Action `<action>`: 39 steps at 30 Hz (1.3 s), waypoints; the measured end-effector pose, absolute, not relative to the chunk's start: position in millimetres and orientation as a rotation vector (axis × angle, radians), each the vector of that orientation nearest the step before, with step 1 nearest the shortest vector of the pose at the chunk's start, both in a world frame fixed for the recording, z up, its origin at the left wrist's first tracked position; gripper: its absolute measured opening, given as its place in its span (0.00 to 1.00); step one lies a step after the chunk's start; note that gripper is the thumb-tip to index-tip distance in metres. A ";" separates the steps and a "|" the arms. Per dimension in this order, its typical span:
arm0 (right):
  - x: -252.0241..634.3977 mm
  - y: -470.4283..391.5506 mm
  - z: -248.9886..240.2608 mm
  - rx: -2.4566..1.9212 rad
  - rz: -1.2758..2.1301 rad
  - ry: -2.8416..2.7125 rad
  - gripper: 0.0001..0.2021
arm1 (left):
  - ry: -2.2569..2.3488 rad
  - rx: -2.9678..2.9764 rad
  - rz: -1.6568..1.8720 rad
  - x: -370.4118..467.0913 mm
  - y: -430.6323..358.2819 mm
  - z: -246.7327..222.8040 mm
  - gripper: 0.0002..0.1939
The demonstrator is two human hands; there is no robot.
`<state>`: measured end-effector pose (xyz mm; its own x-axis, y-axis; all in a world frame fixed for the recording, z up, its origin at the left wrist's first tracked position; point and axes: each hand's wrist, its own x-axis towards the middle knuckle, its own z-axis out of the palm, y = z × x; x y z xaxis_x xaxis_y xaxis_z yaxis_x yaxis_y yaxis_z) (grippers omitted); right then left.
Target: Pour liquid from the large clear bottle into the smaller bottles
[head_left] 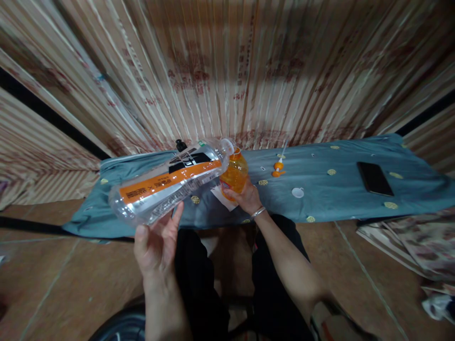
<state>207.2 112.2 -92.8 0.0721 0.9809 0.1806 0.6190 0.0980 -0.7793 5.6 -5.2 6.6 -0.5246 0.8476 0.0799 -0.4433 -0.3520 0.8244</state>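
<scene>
A large clear plastic bottle (170,182) with an orange and silver label rests in my left hand (159,241), which grips it from below near its base. It lies tilted, its neck raised to the right. The neck meets the open mouth of an orange see-through bottle (234,173); how much liquid is in either one is hard to tell. Around the lower side of the orange bottle are the fingers of my right hand (247,196), keeping it roughly upright. To its right lies an orange pump head (278,167) with a thin tube. A white round cap (297,192) lies nearby.
A teal patterned cloth (341,194) covers the narrow table. On its right side lies a black phone (375,178). White paper (224,198) sits by the orange bottle. Behind the clear bottle a black pump top (181,145) shows. A striped curtain (227,71) hangs along the back.
</scene>
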 end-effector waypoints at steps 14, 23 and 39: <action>210.0 115.2 -101.8 -1.623 0.575 -1.624 0.36 | 0.790 0.456 1.922 2.0 4.3 -8.0 0.27; 212.0 115.4 -104.5 -1.575 0.602 -1.569 0.39 | 0.691 0.318 1.861 0.7 12.3 -27.5 0.25; 215.9 112.5 -101.9 -1.579 0.694 -1.499 0.40 | 0.553 0.047 1.756 3.3 25.8 -48.2 0.23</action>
